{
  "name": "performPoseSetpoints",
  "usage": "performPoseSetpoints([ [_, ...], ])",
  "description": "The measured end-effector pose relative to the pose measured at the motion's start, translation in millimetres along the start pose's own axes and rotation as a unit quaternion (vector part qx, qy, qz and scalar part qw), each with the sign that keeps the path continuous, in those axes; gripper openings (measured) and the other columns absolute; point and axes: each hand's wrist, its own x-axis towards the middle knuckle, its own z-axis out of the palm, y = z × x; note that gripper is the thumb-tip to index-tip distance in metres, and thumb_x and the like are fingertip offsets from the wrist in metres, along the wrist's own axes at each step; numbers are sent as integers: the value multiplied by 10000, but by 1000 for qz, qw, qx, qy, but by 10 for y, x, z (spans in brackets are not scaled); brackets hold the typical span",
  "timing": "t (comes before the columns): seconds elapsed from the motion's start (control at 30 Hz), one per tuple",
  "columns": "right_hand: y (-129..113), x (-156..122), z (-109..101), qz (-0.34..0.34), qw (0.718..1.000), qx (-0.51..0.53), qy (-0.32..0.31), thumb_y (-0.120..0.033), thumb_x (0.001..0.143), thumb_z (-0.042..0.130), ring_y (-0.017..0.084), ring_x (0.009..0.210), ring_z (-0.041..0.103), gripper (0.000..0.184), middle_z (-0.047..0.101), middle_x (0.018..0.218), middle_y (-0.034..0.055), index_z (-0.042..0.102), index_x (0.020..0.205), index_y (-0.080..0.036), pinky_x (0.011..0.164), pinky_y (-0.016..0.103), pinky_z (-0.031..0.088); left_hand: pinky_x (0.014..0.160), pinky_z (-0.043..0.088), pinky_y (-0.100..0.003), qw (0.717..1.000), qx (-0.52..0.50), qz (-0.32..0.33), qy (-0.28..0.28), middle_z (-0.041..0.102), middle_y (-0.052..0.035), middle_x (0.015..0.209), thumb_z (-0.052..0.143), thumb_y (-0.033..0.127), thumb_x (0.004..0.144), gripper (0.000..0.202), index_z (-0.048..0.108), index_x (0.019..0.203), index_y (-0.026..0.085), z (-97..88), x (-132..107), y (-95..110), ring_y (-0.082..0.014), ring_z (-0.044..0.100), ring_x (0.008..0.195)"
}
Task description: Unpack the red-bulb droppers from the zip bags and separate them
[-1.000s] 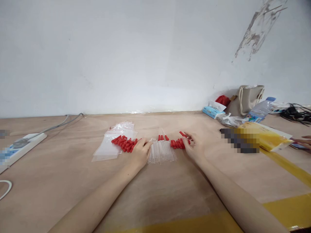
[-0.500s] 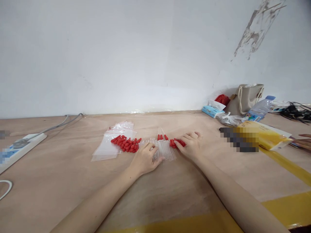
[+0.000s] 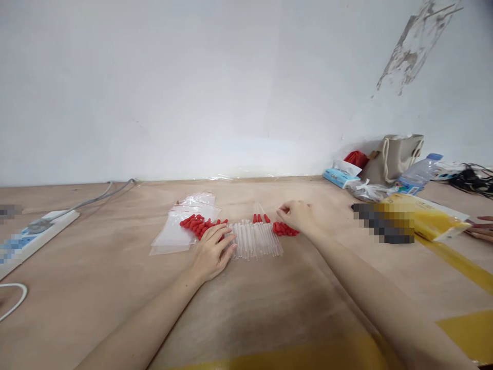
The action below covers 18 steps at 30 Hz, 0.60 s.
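Observation:
A row of clear glass-like dropper tubes (image 3: 256, 240) lies side by side on the table. My left hand (image 3: 213, 253) rests at the row's left end, fingers apart, partly covering a pile of red rubber bulbs (image 3: 191, 222). Just above a smaller group of red bulbs (image 3: 284, 229), on the right, is my right hand (image 3: 302, 215). Its fingers are curled together, and whatever they hold, if anything, cannot be made out. Behind the tubes lie three droppers (image 3: 260, 218) with red bulbs on their near ends and clear tips pointing away.
Clear zip bags (image 3: 169, 239) lie under the left bulb pile. A power strip (image 3: 57, 226) with a grey cable is at far left. Toward the right are a tissue pack (image 3: 341, 178), a yellow packet (image 3: 427, 216), a plastic bottle (image 3: 419, 172), a cloth bag (image 3: 402, 156) and another person's hand (image 3: 483, 228).
My left hand has slid left off the middle of the tubes, uncovering them. My right hand has lifted back from the right bulbs, and its fingers have curled in.

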Motion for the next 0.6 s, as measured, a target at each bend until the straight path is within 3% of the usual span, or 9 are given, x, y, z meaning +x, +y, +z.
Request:
performPoseSetpoints([
  [0.2,-287,392,119,51,985,-6,-167,-333,582,657,167,492,547,190,566,454,44,605,514,-164,534,298,396,998,316,-506,1000,13,19,-12,600,-65,1115,461,231,846,253,603,1055,217,1,-5,-30,-234,433,1182],
  [0.33,-316,503,263,83,972,-20,-219,-277,532,691,182,432,526,193,510,378,46,570,452,-150,476,313,398,1018,284,-511,999,21,19,-25,590,-67,1142,463,233,849,250,606,1051,203,6,-18,-37,-234,410,1205],
  [0.47,-316,516,219,79,981,-36,-175,-228,571,664,212,543,573,120,577,490,83,587,527,-147,562,343,415,1026,272,-512,999,18,23,-36,575,-69,1167,458,234,853,264,593,1076,201,26,-23,-45,-234,380,1229],
  [0.6,-322,335,47,45,996,-46,-54,-266,753,494,236,774,588,163,644,760,113,610,742,-153,805,454,331,1029,271,-509,999,21,23,-41,537,-71,1217,443,241,860,302,547,1142,208,27,-24,-46,-237,362,1241],
])
